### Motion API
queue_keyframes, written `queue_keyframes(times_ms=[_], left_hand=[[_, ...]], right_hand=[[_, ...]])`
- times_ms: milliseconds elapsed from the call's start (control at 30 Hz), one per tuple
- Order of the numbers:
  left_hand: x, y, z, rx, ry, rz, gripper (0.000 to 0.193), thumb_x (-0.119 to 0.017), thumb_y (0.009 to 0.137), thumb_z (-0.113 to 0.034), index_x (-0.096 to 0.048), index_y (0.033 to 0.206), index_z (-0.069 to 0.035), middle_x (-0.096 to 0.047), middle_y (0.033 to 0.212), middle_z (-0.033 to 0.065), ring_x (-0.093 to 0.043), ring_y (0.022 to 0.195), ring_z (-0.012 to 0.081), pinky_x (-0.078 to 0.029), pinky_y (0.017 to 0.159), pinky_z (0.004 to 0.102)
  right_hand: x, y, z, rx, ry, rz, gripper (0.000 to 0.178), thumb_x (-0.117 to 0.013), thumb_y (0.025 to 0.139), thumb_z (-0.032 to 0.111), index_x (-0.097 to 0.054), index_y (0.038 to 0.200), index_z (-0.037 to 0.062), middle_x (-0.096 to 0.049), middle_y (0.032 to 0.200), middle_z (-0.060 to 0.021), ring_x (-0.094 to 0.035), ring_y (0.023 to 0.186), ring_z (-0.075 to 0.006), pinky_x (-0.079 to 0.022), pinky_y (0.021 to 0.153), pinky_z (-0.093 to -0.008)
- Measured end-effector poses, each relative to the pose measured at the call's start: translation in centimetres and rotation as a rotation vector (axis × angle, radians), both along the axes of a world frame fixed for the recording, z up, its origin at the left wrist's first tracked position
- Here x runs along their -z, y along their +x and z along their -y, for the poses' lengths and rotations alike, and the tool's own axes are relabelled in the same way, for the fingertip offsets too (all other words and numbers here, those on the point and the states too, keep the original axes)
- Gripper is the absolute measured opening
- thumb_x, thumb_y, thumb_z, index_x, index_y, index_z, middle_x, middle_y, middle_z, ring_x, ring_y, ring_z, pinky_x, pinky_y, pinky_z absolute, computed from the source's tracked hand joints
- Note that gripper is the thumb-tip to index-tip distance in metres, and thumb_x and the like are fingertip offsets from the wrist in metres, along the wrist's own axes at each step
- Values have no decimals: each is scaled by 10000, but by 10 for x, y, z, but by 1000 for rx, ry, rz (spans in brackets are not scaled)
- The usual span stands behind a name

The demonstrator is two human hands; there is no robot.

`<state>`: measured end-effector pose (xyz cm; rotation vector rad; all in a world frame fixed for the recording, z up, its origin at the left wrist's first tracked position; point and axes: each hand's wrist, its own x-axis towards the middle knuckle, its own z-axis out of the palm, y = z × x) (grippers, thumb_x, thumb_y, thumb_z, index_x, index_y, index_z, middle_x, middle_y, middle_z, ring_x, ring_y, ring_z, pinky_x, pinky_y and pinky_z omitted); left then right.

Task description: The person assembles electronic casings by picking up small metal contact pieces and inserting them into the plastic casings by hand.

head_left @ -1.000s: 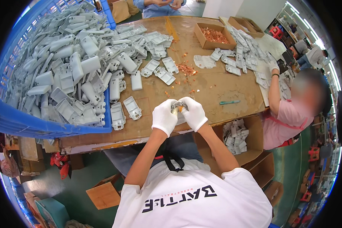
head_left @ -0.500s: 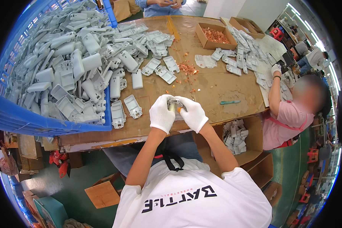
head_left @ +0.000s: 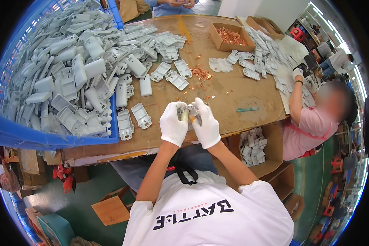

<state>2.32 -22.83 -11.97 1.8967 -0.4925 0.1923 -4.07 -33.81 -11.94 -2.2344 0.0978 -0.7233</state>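
Grey part (head_left: 188, 107) right of the blue crate (head_left: 49, 140): left hand (head_left: 173, 126) fingers hold it, seemingly steadying; right hand (head_left: 206, 127) fingers, I can't tell.

We recorded a left forearm (head_left: 155, 169) and a right forearm (head_left: 235, 165), both bare, converging toward the wrists, left hand (head_left: 173, 128), white-gloved, curled inward, right hand (head_left: 206, 129), white-gloved, loosely bent, one finger raised, both close together.

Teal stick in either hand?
No, the teal stick lies on the brown tabletop, apart from the right hand and further right.
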Motion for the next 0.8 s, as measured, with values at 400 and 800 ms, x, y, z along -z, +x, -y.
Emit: queue_keyframes(times_ms=[400, 800], left_hand=[[-29, -16, -20, 211, -172, -325, 381, -640, 839, 51, -594, 1216, 21, -677, 1108, 124, -655, 1015, 170, -519, 891, 298], [-32, -29, -16, 183, -307, -399, 398, -642, 827, 65, -601, 1219, 15, -684, 1088, 113, -663, 985, 138, -537, 856, 280]], right_hand=[[11, -11, 7, 95, -522, 260, 387, -714, 759, 71, -648, 1139, 105, -595, 1209, -82, -677, 731, -201, -562, 602, -278], [-1, -14, 4, 55, -423, 253, 403, -745, 711, 30, -662, 1101, 92, -614, 1165, -95, -688, 826, -214, -572, 634, -292]])
